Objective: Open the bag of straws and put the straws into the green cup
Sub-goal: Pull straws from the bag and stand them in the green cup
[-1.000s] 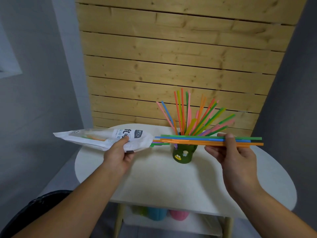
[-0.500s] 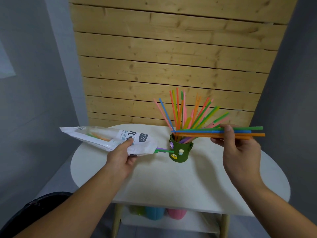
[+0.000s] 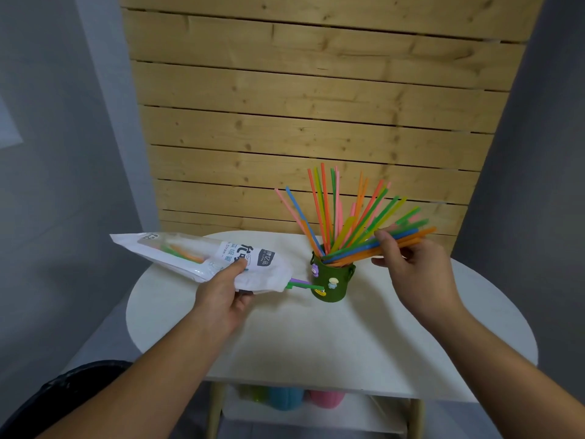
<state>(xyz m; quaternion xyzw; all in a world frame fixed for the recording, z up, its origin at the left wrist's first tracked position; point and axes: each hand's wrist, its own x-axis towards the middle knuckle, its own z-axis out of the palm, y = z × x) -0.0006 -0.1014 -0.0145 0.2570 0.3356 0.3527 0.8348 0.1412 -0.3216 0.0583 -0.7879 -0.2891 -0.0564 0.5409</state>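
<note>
**Bundle at the cup's mouth, a few straws left in the bag**

The step in hand is loading. The right hand [image 3: 411,274] pinches a bundle [image 3: 364,252] of orange, blue and green straws between thumb and curled fingers. The bundle lies at a low slant, with its lower ends at the rim of the cup [image 3: 332,282], seemingly just inside. The cup stands on the white bench [image 3: 316,343], towards the back and near the wooden wall. It already holds a wide fan of straws [image 3: 326,210] leaning outward in all directions.

The left hand [image 3: 221,293] grips the bag [image 3: 196,255] in the air just left of the cup, thumb on top and fingers beneath. The bag's mouth points at the cup.

The next move probably calls for tipping the bundle steeper, so its ends slide down among the standing straws, and then loosening the pinch. The fan is crowded, so the ends could catch. After that the bag needs another draw.

The bag is white with a clear window and looks nearly flat. A few green and orange straws show through the window. A purple and a green tip [image 3: 300,283] poke from its mouth, close to the cup's side.
</note>
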